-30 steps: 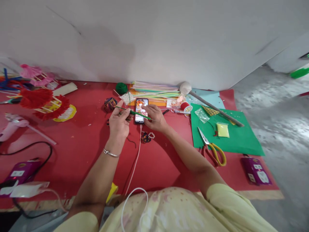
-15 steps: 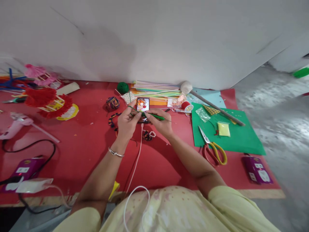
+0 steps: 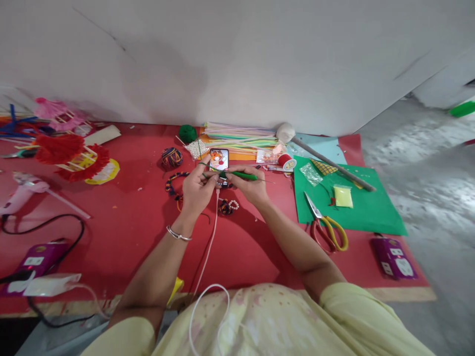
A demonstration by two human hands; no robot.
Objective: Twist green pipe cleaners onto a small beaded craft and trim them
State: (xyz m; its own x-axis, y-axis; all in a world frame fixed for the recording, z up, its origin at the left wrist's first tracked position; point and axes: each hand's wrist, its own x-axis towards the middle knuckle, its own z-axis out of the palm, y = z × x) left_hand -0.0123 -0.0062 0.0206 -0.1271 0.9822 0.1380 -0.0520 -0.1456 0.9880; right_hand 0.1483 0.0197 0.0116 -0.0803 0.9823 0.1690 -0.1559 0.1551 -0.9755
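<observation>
A pale wall (image 3: 237, 59) rises behind the red surface (image 3: 122, 237), and grey floor (image 3: 449, 207) shows at far right. On the right, a green sheet (image 3: 378, 212) carries a yellow packet (image 3: 343, 197) and part of a pair of scissors (image 3: 321, 217), whose handles overhang its near edge. A stick (image 3: 330, 162) with a white ball end slants across the sheet's far side, near a reel of red thread (image 3: 285, 160). A purple socket box (image 3: 394, 258) sits at the near right corner. At left lie a pink glue gun (image 3: 27, 192) and a frilly red ornament (image 3: 61, 148).
</observation>
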